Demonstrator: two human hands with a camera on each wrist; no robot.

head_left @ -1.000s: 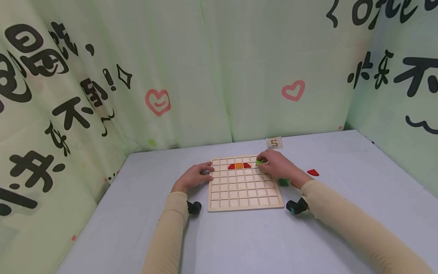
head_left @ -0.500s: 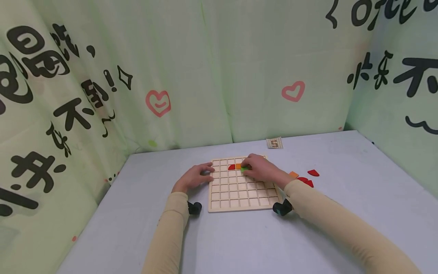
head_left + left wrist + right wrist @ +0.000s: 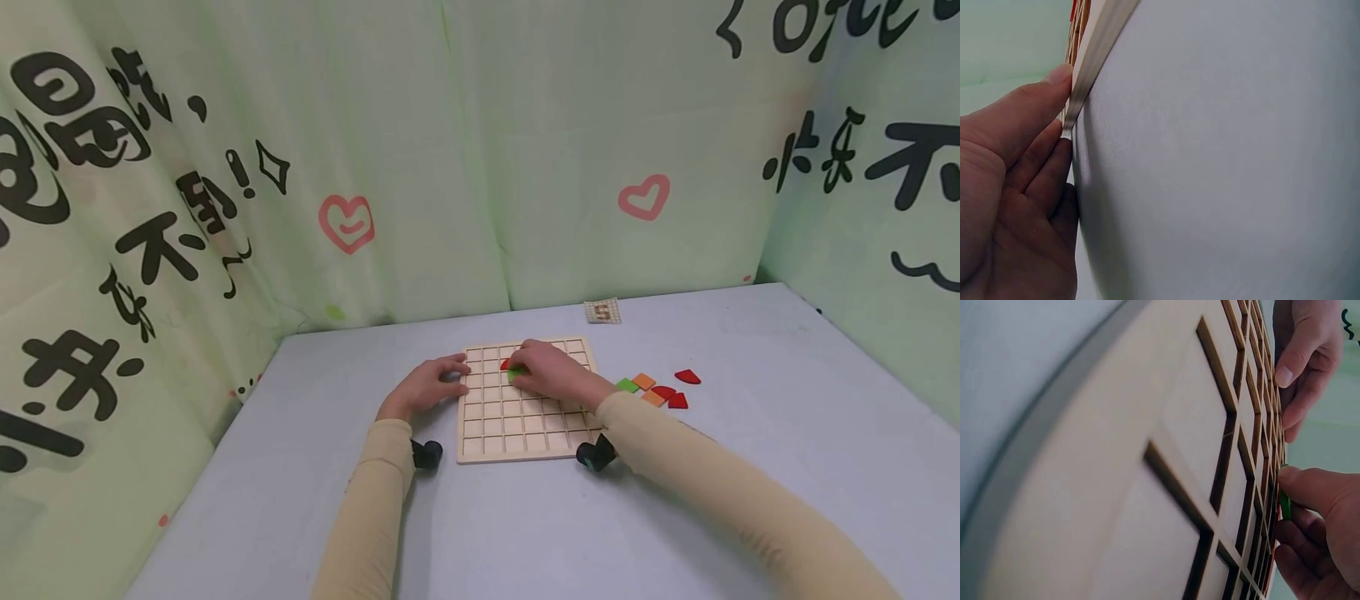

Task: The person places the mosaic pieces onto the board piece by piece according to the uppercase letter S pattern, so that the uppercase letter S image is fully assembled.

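Note:
A square wooden grid board (image 3: 498, 427) lies on the table, seen in all three views. My right hand (image 3: 558, 372) is over its upper middle and pinches a green tile (image 3: 1285, 503) between thumb and fingers, right at the grid surface. Just left of those fingertips a red curved piece (image 3: 505, 364) sits in a cell; the hand hides the cells to the right of it. At the board's upper left side, my left hand (image 3: 426, 388) rests with its thumb (image 3: 1059, 75) against the edge and its relaxed fingers along the side.
Right of the board lie loose tiles: a green tile (image 3: 627, 385), orange tiles (image 3: 643, 381) and several red pieces (image 3: 687, 377). A small card (image 3: 602, 312) with a printed pattern lies at the table's back edge. Printed curtains (image 3: 480, 167) stand behind and beside the table.
My right hand has moved left across the board with the green tile, covering the orange square and the red piece right of it. The loose tiles have come into sight. My left hand stays put.

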